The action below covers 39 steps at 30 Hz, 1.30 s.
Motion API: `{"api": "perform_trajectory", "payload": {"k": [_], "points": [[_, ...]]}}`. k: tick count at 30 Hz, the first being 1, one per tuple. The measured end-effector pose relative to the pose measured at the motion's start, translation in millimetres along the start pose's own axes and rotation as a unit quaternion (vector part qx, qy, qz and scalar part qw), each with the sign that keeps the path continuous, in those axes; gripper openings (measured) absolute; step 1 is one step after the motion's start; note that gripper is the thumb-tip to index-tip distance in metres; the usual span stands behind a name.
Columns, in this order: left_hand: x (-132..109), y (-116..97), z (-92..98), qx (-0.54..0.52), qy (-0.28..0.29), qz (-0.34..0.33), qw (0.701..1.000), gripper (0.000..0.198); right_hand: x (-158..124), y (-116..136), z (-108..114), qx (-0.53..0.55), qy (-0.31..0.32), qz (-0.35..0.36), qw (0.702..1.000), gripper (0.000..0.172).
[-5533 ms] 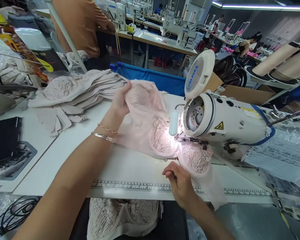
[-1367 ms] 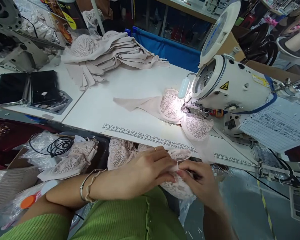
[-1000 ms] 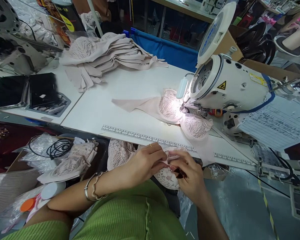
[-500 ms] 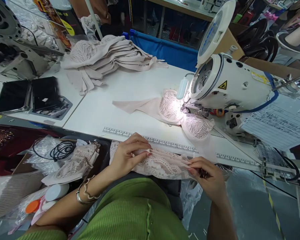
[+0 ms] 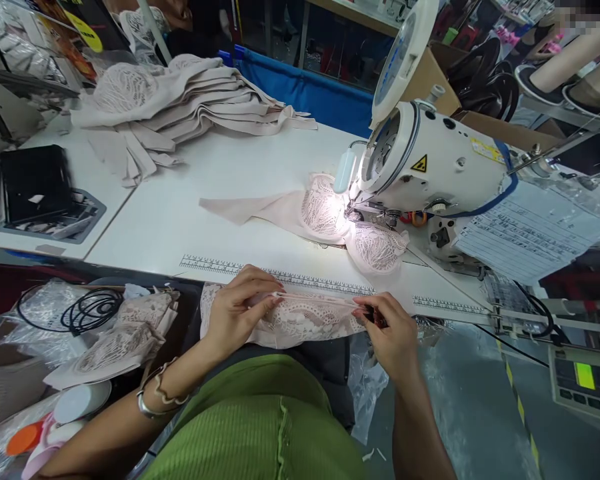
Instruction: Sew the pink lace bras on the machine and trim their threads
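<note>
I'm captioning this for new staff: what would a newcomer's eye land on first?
Probably the brightly lit bra at the sewing machine, right of centre. Next, at the near edge of the table, the left hand and right hand hold lace stretched between them. Then the pile of pale garments, upper left.

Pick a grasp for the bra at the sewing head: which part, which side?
I'd pinch the bra by its left band, near the tip, coming from the left: the band tapers out along the table, away from the sewing head, whereas the cups sit close around the needle area.
</note>
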<state>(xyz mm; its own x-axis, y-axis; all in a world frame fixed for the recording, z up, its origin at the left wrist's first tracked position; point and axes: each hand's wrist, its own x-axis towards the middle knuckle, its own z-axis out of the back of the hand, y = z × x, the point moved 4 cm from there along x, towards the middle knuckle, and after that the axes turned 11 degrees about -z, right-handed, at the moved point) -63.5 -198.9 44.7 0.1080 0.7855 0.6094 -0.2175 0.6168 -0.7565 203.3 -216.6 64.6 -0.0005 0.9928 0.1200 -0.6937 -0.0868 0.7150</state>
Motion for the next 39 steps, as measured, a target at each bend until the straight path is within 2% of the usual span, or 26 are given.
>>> {"api": "perform_trajectory", "payload": {"k": [5,9,11,14,16,18,19,22,26,30,34,39], "points": [[-3.0,4.9,-1.6,0.000,-0.009,0.031,0.999,0.007,6.3,0.1,3.7,0.055,0.020,-0.033,0.998,0.014],[-2.1,8.3,4.5,-0.036,-0.002,0.046,0.998,0.014,12.7,6.9,17.9,0.137,0.095,-0.027,0.986,0.020],[2.8,8.5,6.7,-0.075,0.054,0.069,0.993,0.020,14.9,14.9,23.1,0.174,0.154,-0.012,0.973,0.020],[11.0,0.5,-2.1,-0.144,0.223,0.097,0.959,0.029,14.7,32.8,18.0,0.171,0.218,0.012,0.961,0.017],[14.4,-10.5,-14.4,-0.174,0.312,0.075,0.931,0.042,13.0,45.5,5.9,0.119,0.227,0.026,0.966,0.013],[15.7,-20.0,-28.4,-0.181,0.343,0.049,0.920,0.030,10.4,54.8,-8.4,0.072,0.223,0.046,0.971,0.012],[15.7,-23.0,-34.8,-0.184,0.341,0.045,0.921,0.022,8.8,56.7,-14.5,0.058,0.221,0.056,0.972,0.012],[14.4,-25.2,-46.2,-0.197,0.306,0.055,0.930,0.027,5.8,46.8,-23.5,0.050,0.210,0.038,0.976,0.010],[15.5,-20.0,-44.8,-0.190,0.284,0.082,0.936,0.033,5.0,20.0,-19.1,0.080,0.201,-0.021,0.976,0.020],[18.6,-16.6,-41.8,-0.184,0.291,0.087,0.935,0.039,6.3,15.7,-13.0,0.134,0.204,0.019,0.970,0.015],[19.1,-17.1,-43.1,-0.207,0.291,0.091,0.929,0.028,8.0,17.3,-8.6,0.171,0.172,0.023,0.970,0.011],[14.8,-18.2,-47.6,-0.257,0.294,0.179,0.903,0.024,5.8,14.4,-9.9,0.208,0.148,0.001,0.967,0.011]]}}
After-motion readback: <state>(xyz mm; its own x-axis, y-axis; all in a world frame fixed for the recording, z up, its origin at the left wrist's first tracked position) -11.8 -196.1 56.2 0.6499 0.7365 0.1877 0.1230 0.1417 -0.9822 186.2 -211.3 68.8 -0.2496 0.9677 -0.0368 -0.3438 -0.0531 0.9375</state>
